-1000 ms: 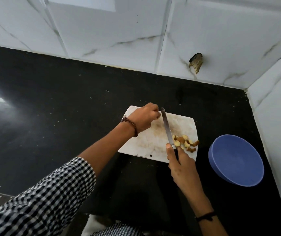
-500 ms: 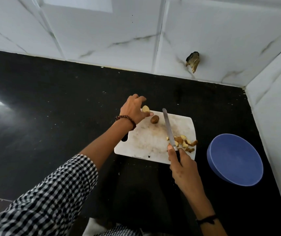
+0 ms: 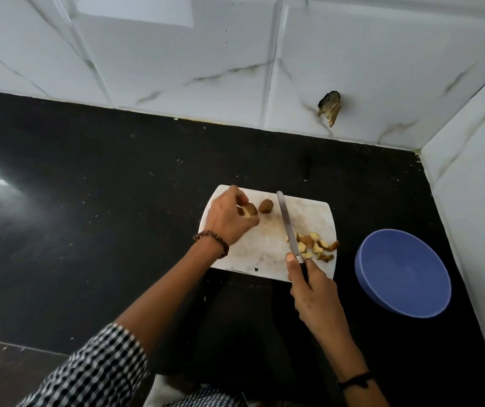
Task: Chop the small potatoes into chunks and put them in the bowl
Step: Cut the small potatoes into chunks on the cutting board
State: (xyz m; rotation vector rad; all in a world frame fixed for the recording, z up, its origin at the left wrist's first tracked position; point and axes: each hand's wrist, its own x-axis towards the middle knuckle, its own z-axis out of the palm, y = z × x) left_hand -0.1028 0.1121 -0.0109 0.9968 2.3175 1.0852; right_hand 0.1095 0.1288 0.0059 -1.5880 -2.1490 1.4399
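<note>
Left hand (image 3: 229, 220) fingers pinch a cut potato half (image 3: 249, 210) over the white cutting board (image 3: 264, 248), a whole small potato (image 3: 266, 206) just beside it. The right hand (image 3: 314, 292) is clenched round the knife (image 3: 286, 227) — potato chunks (image 3: 313, 246) piled against its blade, blue bowl (image 3: 402, 271) off the board's right.

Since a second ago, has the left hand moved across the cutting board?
Yes. The left hand went from beside the knife toward the left edge of the cutting board, now holding a potato piece.
</note>
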